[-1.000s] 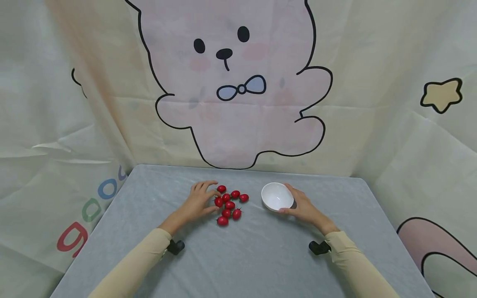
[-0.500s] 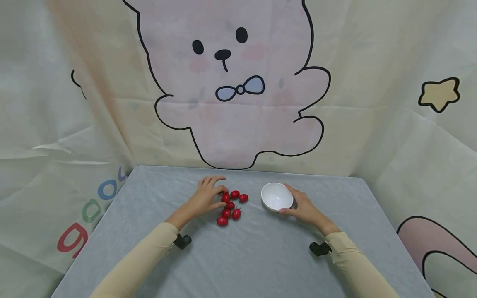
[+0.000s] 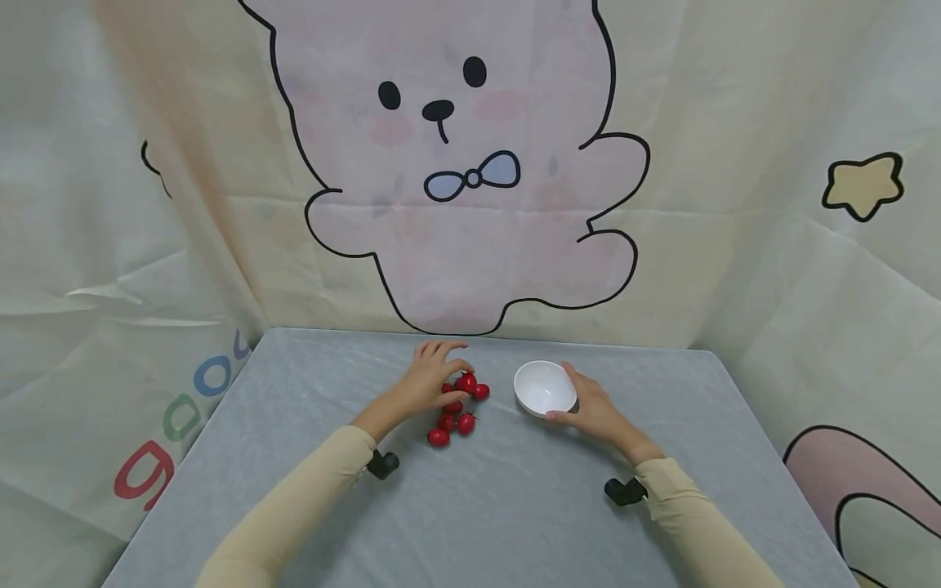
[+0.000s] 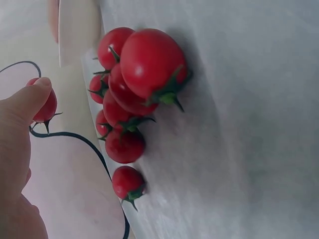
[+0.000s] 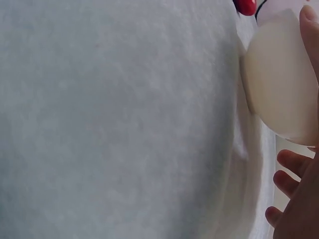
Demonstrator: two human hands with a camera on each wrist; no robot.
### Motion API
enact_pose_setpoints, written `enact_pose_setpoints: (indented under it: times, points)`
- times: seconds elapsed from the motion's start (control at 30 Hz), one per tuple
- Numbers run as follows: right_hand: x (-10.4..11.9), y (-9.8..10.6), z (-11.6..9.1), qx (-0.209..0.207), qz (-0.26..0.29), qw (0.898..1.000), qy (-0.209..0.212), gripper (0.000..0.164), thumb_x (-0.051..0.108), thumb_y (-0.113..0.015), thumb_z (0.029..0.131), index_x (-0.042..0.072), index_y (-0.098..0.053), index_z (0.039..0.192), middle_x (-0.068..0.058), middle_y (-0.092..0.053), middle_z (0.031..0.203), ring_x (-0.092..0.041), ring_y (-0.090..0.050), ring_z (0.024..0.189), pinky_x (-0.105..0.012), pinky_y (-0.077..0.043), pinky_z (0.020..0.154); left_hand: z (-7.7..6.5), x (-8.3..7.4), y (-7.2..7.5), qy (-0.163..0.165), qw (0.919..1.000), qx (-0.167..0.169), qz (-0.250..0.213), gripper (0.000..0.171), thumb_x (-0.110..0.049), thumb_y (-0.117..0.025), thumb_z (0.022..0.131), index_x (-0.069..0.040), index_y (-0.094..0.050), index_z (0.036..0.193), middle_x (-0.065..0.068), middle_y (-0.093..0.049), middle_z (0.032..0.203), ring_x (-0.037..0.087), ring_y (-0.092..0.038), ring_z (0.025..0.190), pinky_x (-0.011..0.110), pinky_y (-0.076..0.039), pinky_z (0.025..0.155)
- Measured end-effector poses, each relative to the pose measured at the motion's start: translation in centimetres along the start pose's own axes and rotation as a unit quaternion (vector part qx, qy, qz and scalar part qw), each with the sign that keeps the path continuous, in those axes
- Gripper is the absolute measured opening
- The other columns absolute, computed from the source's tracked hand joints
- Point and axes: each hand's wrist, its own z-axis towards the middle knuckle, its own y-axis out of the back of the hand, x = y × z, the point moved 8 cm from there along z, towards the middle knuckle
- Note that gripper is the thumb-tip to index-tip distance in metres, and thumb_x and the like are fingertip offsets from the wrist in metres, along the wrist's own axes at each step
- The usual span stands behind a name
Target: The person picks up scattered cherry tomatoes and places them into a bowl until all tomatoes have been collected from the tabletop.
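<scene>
In the head view my left hand (image 3: pixel 426 382) is over the far side of a cluster of cherry tomatoes (image 3: pixel 447 422) on the cloth. The left wrist view shows its thumb pressed on one cherry tomato (image 4: pixel 46 105), raised apart from the others; the fingers behind it are partly hidden. Green stems show on several tomatoes in the cluster (image 4: pixel 125 145). To the right, my right hand (image 3: pixel 597 415) grips a white bowl (image 3: pixel 544 389) at its right side, thumb near the front. No tomato shows inside the bowl. The right wrist view catches the bowl's outer wall (image 5: pixel 283 79).
A grey-blue cloth (image 3: pixel 500 506) covers the table. Behind it hangs a curtain (image 3: pixel 470 269) printed with a cartoon bear, and more printed cloth closes in both sides. Bare cloth lies between the tomatoes and the bowl.
My left hand has moved right across the far tomatoes towards the bowl, and a tomato is now pinched in it. The right hand and bowl have stayed almost in place.
</scene>
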Motion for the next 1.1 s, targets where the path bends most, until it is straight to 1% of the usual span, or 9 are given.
enact_pose_setpoints:
  times: [0.1, 0.23, 0.37, 0.63, 0.8, 0.9, 1.1]
  points:
    - [0.1, -0.3, 0.1, -0.007, 0.008, 1.000, -0.002, 0.110, 0.051, -0.080, 0.076, 0.007, -0.020, 0.157, -0.027, -0.034, 0.156, -0.050, -0.035, 0.140, -0.068, -0.032, 0.108, 0.5, -0.3, -0.1, -0.001, 1.0000, -0.001, 0.005, 0.035, -0.037, -0.078, 0.085, -0.025, -0.067, 0.116, 0.008, -0.044, 0.150, 0.031, -0.040, 0.136, 0.058, -0.026, 0.112]
    - [0.0, -0.5, 0.0, -0.007, 0.033, 0.999, -0.013, 0.109, 0.049, -0.081, 0.077, 0.010, -0.019, 0.157, -0.027, -0.036, 0.154, -0.049, -0.037, 0.139, -0.066, -0.035, 0.107, 1.4, -0.9, -0.2, -0.002, 0.9999, 0.006, 0.009, 0.036, -0.041, -0.076, 0.086, -0.027, -0.066, 0.117, 0.007, -0.044, 0.150, 0.029, -0.038, 0.136, 0.057, -0.027, 0.113]
    - [-0.1, -0.8, 0.0, 0.000, 0.048, 0.998, -0.030, 0.110, 0.051, -0.080, 0.077, 0.013, -0.016, 0.158, -0.025, -0.035, 0.155, -0.049, -0.038, 0.138, -0.065, -0.037, 0.106, 2.4, -1.5, -0.6, 0.000, 0.9999, 0.013, 0.007, 0.036, -0.042, -0.075, 0.086, -0.028, -0.065, 0.118, 0.006, -0.042, 0.151, 0.028, -0.037, 0.137, 0.056, -0.024, 0.115]
    - [-0.2, -1.0, -0.1, 0.001, 0.065, 0.997, -0.038, 0.109, 0.051, -0.079, 0.078, 0.013, -0.016, 0.158, -0.022, -0.033, 0.157, -0.047, -0.039, 0.139, -0.065, -0.037, 0.106, 4.6, -3.4, -0.8, -0.011, 0.9997, 0.016, 0.014, 0.035, -0.046, -0.072, 0.088, -0.030, -0.066, 0.118, 0.003, -0.041, 0.152, 0.025, -0.037, 0.138, 0.052, -0.024, 0.116]
    - [-0.4, -1.2, 0.0, 0.007, 0.072, 0.996, -0.046, 0.110, 0.053, -0.077, 0.079, 0.013, -0.013, 0.158, -0.022, -0.031, 0.157, -0.045, -0.039, 0.138, -0.064, -0.038, 0.105, 6.0, -4.3, -1.4, -0.005, 0.9996, 0.023, 0.013, 0.036, -0.046, -0.073, 0.087, -0.030, -0.067, 0.118, 0.005, -0.042, 0.152, 0.025, -0.035, 0.140, 0.051, -0.024, 0.116]
    - [-0.4, -1.2, 0.0, 0.009, 0.074, 0.996, -0.049, 0.110, 0.053, -0.077, 0.079, 0.012, -0.012, 0.158, -0.022, -0.030, 0.157, -0.044, -0.040, 0.138, -0.063, -0.039, 0.105, 6.5, -4.7, -1.9, -0.005, 0.9996, 0.027, 0.006, 0.036, -0.045, -0.074, 0.087, -0.030, -0.067, 0.119, 0.004, -0.042, 0.152, 0.025, -0.035, 0.140, 0.050, -0.024, 0.116]
    - [-0.5, -1.5, 0.0, 0.018, 0.077, 0.995, -0.062, 0.111, 0.054, -0.077, 0.079, 0.015, -0.011, 0.158, -0.020, -0.028, 0.159, -0.042, -0.039, 0.138, -0.063, -0.039, 0.106, 6.7, -5.0, -3.2, -0.005, 0.9991, 0.039, 0.016, 0.037, -0.048, -0.072, 0.087, -0.032, -0.064, 0.120, 0.000, -0.039, 0.152, 0.023, -0.033, 0.141, 0.050, -0.023, 0.118]
